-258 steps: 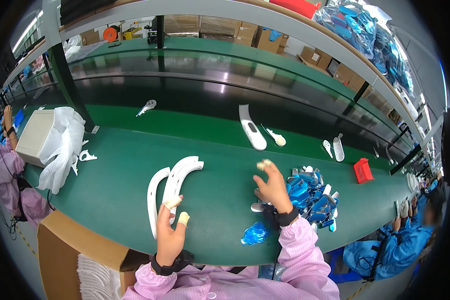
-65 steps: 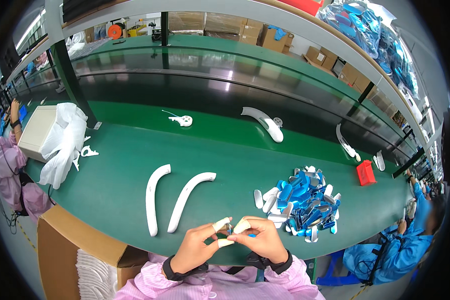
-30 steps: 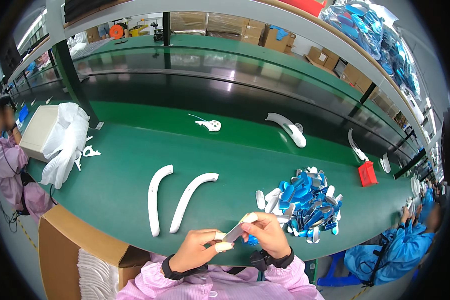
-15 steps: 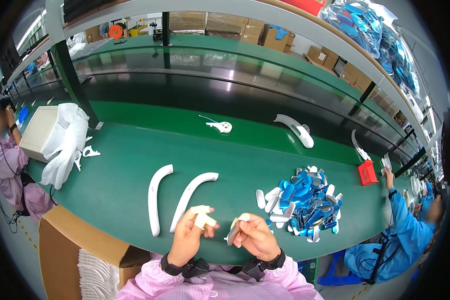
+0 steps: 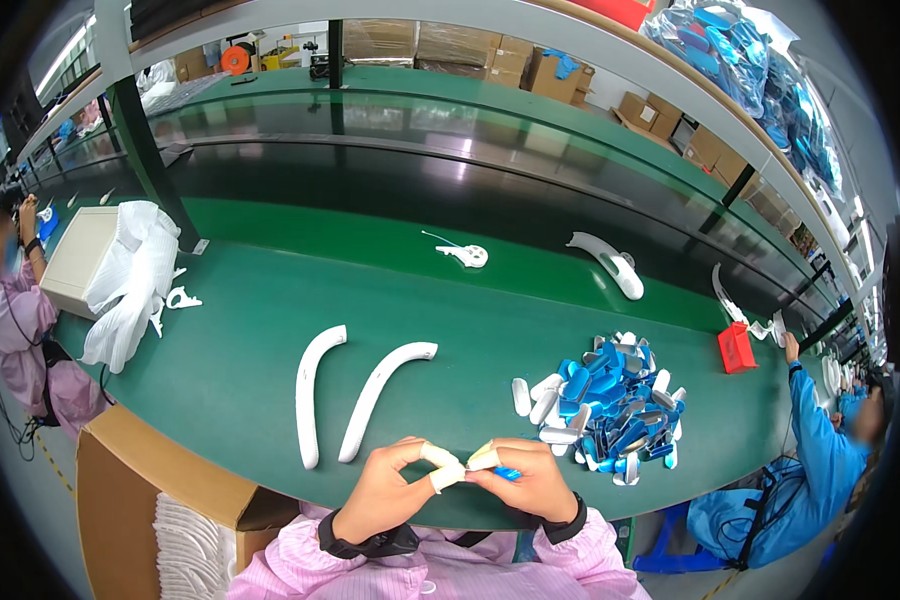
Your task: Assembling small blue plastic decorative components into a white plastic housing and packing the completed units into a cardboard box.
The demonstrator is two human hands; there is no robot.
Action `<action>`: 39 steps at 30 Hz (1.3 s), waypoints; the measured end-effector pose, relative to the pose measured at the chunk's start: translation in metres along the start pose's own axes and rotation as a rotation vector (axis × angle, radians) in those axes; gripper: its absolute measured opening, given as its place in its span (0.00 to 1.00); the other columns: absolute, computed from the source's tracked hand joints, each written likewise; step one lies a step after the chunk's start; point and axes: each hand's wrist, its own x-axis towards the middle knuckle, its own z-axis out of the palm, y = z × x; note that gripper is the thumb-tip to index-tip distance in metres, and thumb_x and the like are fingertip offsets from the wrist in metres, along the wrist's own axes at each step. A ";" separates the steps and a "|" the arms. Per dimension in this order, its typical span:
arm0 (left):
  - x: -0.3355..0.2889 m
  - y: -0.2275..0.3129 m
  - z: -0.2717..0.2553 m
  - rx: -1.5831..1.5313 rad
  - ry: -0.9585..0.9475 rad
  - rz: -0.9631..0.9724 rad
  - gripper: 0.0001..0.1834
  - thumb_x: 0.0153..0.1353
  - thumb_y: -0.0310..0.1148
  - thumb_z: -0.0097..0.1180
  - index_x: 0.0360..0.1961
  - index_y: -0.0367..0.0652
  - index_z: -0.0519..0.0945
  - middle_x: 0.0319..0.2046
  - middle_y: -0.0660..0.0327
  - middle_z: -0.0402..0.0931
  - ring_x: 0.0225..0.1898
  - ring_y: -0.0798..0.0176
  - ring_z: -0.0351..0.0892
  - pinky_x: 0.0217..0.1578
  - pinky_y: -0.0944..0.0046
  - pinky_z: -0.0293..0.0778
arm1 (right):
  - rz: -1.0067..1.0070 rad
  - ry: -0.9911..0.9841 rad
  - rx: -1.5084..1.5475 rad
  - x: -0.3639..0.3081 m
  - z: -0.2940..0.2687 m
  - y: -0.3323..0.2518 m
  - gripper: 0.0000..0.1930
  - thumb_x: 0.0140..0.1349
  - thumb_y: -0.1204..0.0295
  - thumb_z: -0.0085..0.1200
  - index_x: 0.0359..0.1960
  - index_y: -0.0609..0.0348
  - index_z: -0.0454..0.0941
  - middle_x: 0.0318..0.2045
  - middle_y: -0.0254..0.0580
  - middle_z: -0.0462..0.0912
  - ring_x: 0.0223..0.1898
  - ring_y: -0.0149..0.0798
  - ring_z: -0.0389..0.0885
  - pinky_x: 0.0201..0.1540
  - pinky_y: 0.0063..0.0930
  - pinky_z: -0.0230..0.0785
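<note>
Small part (image 5: 469, 470) at six o'clock: left hand (image 5: 382, 492) and right hand (image 5: 533, 484) pinch it; marks on curved strip (image 5: 306, 400) at eight illegible.

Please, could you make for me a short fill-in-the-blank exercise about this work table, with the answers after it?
The left hand and right hand come out of ____ sleeves.
Between the cardboard box and the pile of small blue and silver pieces, exactly ____ long curved white pieces lie on the table.
The small bin right of the pile is coloured ____.

Missing words: pink; two; red.
</note>
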 end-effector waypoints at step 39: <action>-0.002 -0.005 -0.014 -0.655 -0.024 -0.103 0.51 0.47 0.14 0.56 0.71 0.41 0.44 0.55 0.53 0.66 0.57 0.62 0.68 0.53 0.66 0.67 | 0.263 0.148 0.313 0.028 0.003 -0.001 0.07 0.61 0.78 0.56 0.40 0.66 0.76 0.30 0.35 0.81 0.25 0.22 0.74 0.26 0.17 0.67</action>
